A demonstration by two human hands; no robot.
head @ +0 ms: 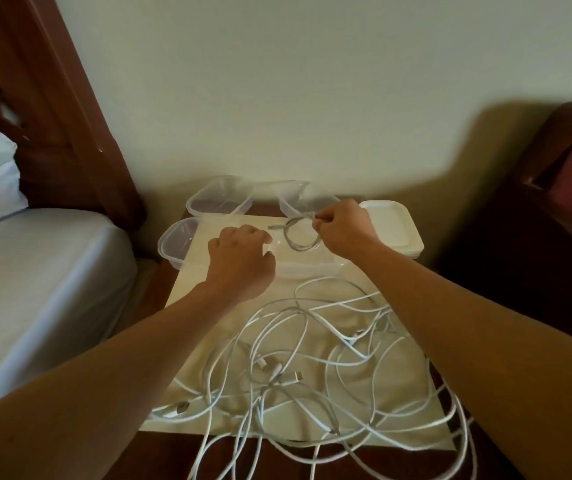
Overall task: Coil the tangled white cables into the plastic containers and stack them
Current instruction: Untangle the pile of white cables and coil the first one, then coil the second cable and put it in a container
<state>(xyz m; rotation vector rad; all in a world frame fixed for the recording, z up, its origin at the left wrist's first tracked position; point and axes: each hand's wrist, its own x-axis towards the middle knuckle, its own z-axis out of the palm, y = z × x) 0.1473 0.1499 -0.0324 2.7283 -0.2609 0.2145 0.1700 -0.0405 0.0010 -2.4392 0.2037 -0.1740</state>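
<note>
Right hand [341,227] pinches a coiled white cable [301,234] over a clear container [307,265]; left hand [239,258], fingers curled, holds that container's left rim.

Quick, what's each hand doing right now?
Left hand: fingers curled at the edge of the container; whether it grips it cannot be told.
Right hand: pinching a coiled cable.

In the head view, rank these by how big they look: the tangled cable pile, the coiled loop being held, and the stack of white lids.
1. Tangled cable pile, by far the largest, though nearest the camera.
2. Stack of white lids.
3. Coiled loop, pinched by the right hand; close to the lids in apparent size, so the order is unsure.
</note>
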